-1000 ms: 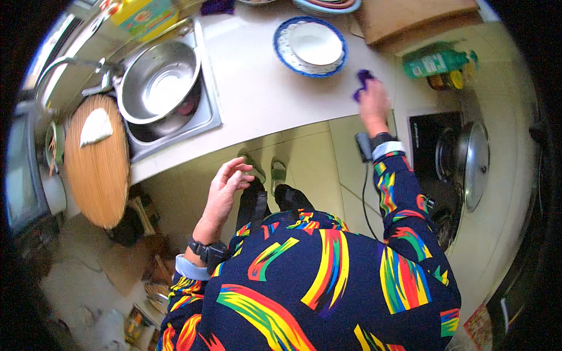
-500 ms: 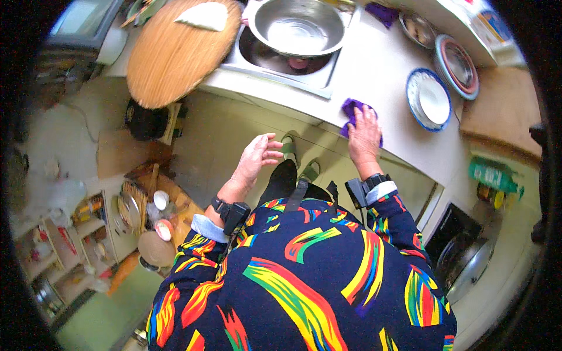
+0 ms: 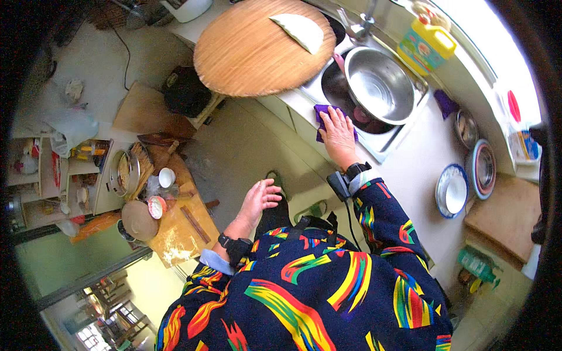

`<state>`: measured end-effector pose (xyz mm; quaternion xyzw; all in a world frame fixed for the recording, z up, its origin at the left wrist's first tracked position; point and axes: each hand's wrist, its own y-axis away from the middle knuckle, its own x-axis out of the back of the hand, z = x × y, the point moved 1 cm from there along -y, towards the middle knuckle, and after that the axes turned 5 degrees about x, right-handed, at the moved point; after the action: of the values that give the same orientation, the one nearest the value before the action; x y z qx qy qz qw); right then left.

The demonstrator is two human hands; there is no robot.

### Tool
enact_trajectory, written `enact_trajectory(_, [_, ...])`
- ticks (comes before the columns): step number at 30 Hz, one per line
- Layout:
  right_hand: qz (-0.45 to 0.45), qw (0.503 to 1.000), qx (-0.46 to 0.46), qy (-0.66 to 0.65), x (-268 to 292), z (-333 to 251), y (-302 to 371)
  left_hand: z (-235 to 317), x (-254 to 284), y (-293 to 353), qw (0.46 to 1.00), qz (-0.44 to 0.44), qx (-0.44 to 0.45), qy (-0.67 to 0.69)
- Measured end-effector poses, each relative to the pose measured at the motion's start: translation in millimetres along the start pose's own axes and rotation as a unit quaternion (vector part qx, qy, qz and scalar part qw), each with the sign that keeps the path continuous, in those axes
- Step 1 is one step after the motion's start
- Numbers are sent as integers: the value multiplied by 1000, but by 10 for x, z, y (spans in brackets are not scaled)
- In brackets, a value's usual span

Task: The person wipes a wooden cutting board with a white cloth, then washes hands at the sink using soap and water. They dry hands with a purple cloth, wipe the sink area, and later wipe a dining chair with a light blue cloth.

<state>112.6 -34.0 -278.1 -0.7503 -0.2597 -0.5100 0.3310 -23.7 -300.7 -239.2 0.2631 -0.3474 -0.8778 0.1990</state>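
Note:
My right hand (image 3: 341,140) presses a purple cloth (image 3: 319,111) onto the front edge of the sink (image 3: 383,147), its palm and fingers over the cloth. Beside it, a large steel basin (image 3: 383,82) rests tilted across the sink and hides part of the bowl. My left hand (image 3: 257,202) hangs free in front of my body, holding nothing, with the fingers loosely bent and apart. Left of the sink lies a big round wooden board (image 3: 252,50) with a flat white half-round piece (image 3: 298,32) on it, perhaps dough.
A yellow jug (image 3: 426,47) stands behind the sink. On the right counter are a blue-rimmed plate (image 3: 440,193) with a white bowl (image 3: 456,194), stacked basins (image 3: 483,169) and a wooden board (image 3: 506,219). A low floured table (image 3: 181,231) stands at left.
My right hand has slid the purple cloth leftward along the counter edge to the sink front. The view has turned, so the counter things appear farther right. My left hand stays empty.

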Motion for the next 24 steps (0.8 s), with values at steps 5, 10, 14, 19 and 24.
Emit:
enact_trajectory(5, [-37, 999, -6, -5, -36, -239, -356, 294, 327, -66, 1000, 7, 8, -1])
enact_trajectory(10, [-44, 998, -43, 24, 250, -78, 32, 736, 669, -309, 1000, 0, -4, 2])
enact_trajectory(14, [-37, 989, -131, 50, 425, 183, 680, 1173, 910, -520, 999, -34, -19, 19])
enact_trajectory(19, [90, 960, -257, 72, 586, 579, 1390, 1820, 863, -633, 966, -182, -9, 185])
enact_trajectory(24, [239, 826, -499, -110, 885, 875, 1670, 2327, 364, -696, 900, -334, -12, 281])
